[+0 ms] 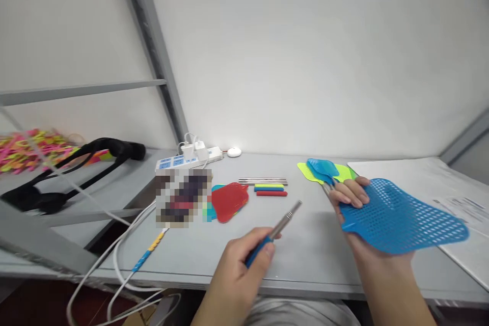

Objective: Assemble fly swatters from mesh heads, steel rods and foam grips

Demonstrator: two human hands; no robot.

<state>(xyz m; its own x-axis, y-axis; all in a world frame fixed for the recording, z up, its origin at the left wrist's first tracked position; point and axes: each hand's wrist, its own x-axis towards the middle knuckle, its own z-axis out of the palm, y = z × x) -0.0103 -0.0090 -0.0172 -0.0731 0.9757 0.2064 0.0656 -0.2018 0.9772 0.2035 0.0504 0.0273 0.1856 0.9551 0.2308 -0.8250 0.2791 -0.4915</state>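
Note:
My left hand (242, 265) is closed around the blue handle of a telescopic metal rod (284, 221), whose bare tip points up and to the right. My right hand (350, 194) grips a blue perforated fly swatter head (412, 221), fingers over its near edge, its neck toward the left. Rod and head are apart. Behind my right hand lie fly swatters with blue and lime heads (323, 168), partly hidden by the fingers. Red and blue swatter heads (229, 201) are stacked left of centre. Next to them lie several thin metal rods (263, 181) and coloured handles (271, 193).
A power strip (187, 160) with plugged chargers stands at the back left, beside a white mouse-shaped object (234, 152). White cables (118, 249) hang over the left front edge. A blurred object (183, 198) lies nearby. A white package (458, 204) covers the right side.

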